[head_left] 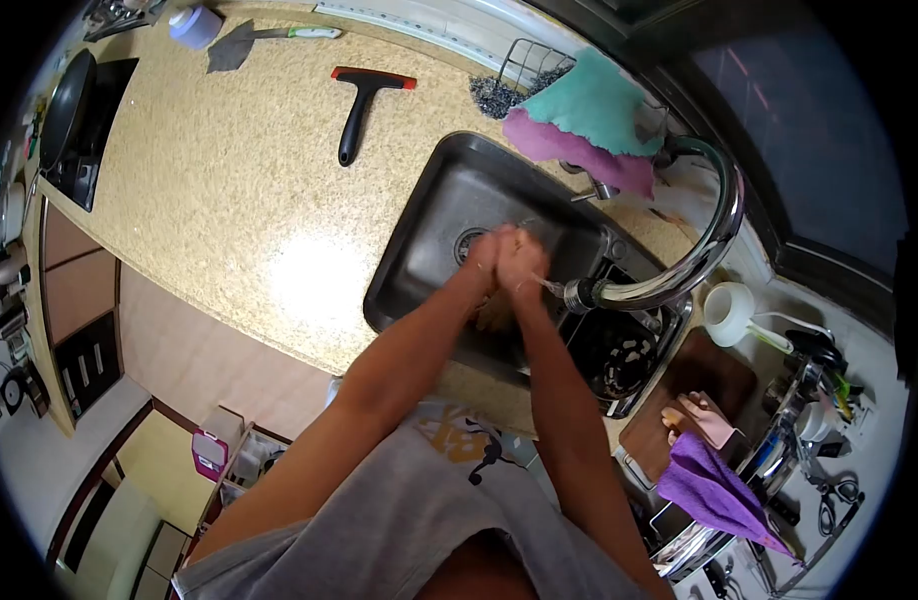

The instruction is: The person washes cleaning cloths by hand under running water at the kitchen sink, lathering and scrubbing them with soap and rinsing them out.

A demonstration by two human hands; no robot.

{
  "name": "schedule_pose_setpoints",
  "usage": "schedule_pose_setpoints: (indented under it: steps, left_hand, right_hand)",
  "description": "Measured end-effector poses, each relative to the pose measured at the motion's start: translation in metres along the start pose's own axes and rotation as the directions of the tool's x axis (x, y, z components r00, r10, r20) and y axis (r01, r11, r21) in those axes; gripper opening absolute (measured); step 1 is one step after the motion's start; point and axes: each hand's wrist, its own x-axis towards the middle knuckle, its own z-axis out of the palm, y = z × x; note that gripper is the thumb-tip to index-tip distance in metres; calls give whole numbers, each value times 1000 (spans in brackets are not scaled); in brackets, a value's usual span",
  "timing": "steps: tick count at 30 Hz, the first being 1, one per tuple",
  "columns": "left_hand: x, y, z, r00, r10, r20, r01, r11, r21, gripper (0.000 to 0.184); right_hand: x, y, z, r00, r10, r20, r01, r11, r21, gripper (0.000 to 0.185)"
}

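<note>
Both my hands are together over the dark metal sink point(415, 240), beside its drain point(469, 245). My left hand point(486, 255) touches my right hand point(522, 258); the fingers are blurred, and whether anything is between them cannot be made out. Water runs from the curved chrome faucet point(679, 278) onto the wrist area of my right hand. Something yellowish-brown shows low in the sink, partly hidden under my forearms.
A black squeegee point(357, 115) and a knife point(309, 33) lie on the speckled counter point(229, 180). Teal point(589, 105) and pink cloths hang behind the sink. A purple cloth point(709, 485), a cutting board point(714, 370) and a white cup point(727, 312) are at the right.
</note>
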Motion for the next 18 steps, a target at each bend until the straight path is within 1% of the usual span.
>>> schedule_pose_setpoints:
  steps: [1, 2, 3, 4, 5, 6, 7, 8, 9, 11, 12, 13, 14, 15, 17, 18]
  left_hand:
    - [-10, 15, 0, 998, 7, -61, -2, 997, 83, 23]
    - [-12, 17, 1, 996, 13, -90, -1, 992, 127, 24]
    - [-15, 19, 3, 993, 19, -120, 2, 986, 170, 24]
    - [-15, 4, 0, 988, 76, -131, -47, 976, 212, 29]
    - [-15, -1, 0, 982, 137, -127, -99, 958, 268, 34]
    - [-23, 4, 7, 984, 135, -120, -96, 953, 287, 34]
    - [-33, 4, 14, 963, 197, -186, -91, 882, 463, 45]
    - [-37, 3, 19, 933, 275, -231, -80, 786, 613, 56]
    - [-31, 6, 18, 934, 284, -216, -98, 788, 608, 56]
    - [-24, 16, 2, 911, 393, -123, -161, 615, 772, 71]
    - [-20, 19, -7, 909, 398, -120, -168, 617, 769, 71]
    - [-17, 19, -15, 900, 425, -94, -178, 556, 812, 75]
    - [-24, 22, -11, 892, 449, -59, -189, 488, 852, 80]
    - [-31, 23, -6, 894, 446, -49, -195, 485, 853, 80]
    - [-46, 20, -1, 889, 454, 57, -328, 546, 771, 70]
    - [-52, 22, -1, 888, 454, 67, -335, 542, 771, 70]
  right_hand:
    - [-15, -8, 3, 989, -148, 30, 148, 989, -15, 45]
    - [-29, -19, 14, 964, -237, -118, 233, 971, -42, 46]
    - [-16, -4, 21, 964, -237, -117, 234, 971, -41, 46]
    - [2, 26, 32, 995, -61, -82, 62, 998, 16, 39]
    - [18, 45, 33, 992, 114, -53, -110, 991, 75, 32]
    - [24, 44, 14, 993, 114, -28, -116, 988, -101, 31]
    - [19, 44, 10, 992, 125, -36, -128, 987, -97, 31]
    - [16, 44, 4, 990, 84, -112, -92, 994, -67, 31]
    - [19, 42, -2, 982, 29, -189, -38, 998, -42, 32]
    - [13, 34, -11, 981, -21, -191, 18, 1000, -20, 30]
    - [7, 30, -13, 967, -129, -221, 136, 991, 19, 28]
    - [-2, 26, -15, 940, -226, -256, 246, 968, 51, 26]
    - [-14, 9, -21, 990, -106, -92, 125, 967, 224, 28]
    - [-16, 10, -19, 989, -106, -102, 126, 967, 221, 28]
    - [-19, 16, -16, 984, -177, 24, 178, 982, -55, 31]
    - [-19, 17, -18, 994, -62, 89, 56, 996, 75, 33]
